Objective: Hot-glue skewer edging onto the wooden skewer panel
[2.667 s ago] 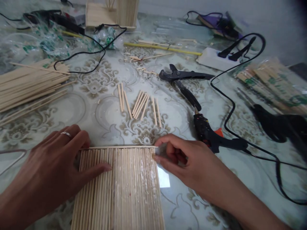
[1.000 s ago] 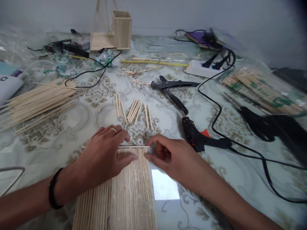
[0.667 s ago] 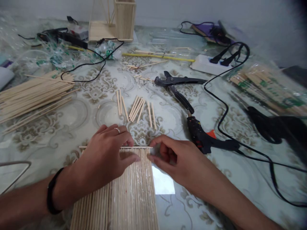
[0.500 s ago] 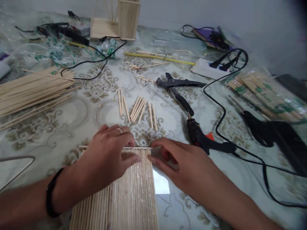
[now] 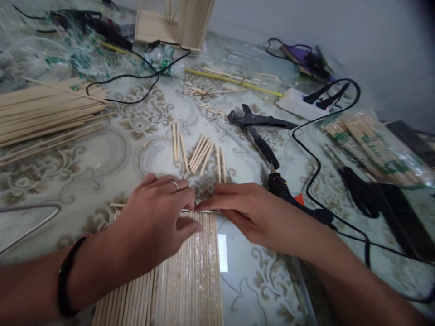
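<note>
Has slid the right hand leftward along the far edge of the stick mat, from the corner to just beside the left hand. Seems thereby to bring both hands to bear on one stretch of the thin stick laid along that edge. Has the mat flat on the bench, nearest of all, running out of view below. Holds the left hand half wide, with the thumb over the mat and bent fingers at the stick; holds the right hand narrow, with fingertips at the stick. Cannot tell whether pinching or only pressing.

Beyond, shows a glue gun partly behind the right hand, then loose short sticks. To the right, shows a clear bag with sticks inside. Farther, shows pliers, then a power strip with two plugs in it. At the back, shows a tall stick box, cut off at the top; cannot see inside.
</note>
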### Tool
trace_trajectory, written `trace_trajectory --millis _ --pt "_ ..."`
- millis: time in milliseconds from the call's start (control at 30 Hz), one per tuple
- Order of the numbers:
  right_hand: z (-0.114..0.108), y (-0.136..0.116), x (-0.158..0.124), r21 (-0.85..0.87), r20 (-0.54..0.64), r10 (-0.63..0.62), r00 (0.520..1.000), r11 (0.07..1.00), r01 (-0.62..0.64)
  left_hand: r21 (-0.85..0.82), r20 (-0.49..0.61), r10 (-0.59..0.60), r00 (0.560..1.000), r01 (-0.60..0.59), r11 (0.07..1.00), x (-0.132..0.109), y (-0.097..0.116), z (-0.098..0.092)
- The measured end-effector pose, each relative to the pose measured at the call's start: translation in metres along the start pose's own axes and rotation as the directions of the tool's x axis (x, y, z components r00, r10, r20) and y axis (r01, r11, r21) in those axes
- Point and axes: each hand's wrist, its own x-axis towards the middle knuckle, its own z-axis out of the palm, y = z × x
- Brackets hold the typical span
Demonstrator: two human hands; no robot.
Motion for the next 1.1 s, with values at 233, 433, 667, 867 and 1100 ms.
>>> trace_trajectory --millis 233,433,667,867,1100 --pt "-0.002 0.003 0.002 0.042 -0.049 -0.003 0.999 0.999 0.005 -0.008 -0.002 0.023 1.0 -0.023 1.0 0.001 0.0 0.0" --pt "-0.003 0.006 0.003 0.038 -0.052 -0.018 0.999 0.999 0.02 0.009 -0.025 0.021 0.999 -0.02 1.0 0.0 0.0 0.0" --pt "-0.003 0.009 0.002 0.037 -0.039 -0.008 0.999 0.999 0.009 0.015 -0.009 0.019 1.0 -0.019 1.0 0.002 0.001 -0.001" --pt "-0.005 0.011 0.001 0.095 -0.038 -0.042 0.998 0.994 0.046 0.006 -0.023 0.018 1.0 -0.017 1.0 0.002 0.001 -0.001" --pt "-0.004 0.015 0.003 0.114 -0.052 -0.06 0.997 0.991 0.065 0.0 0.005 -0.004 1.0 0.004 1.0 0.002 0.003 -0.002"
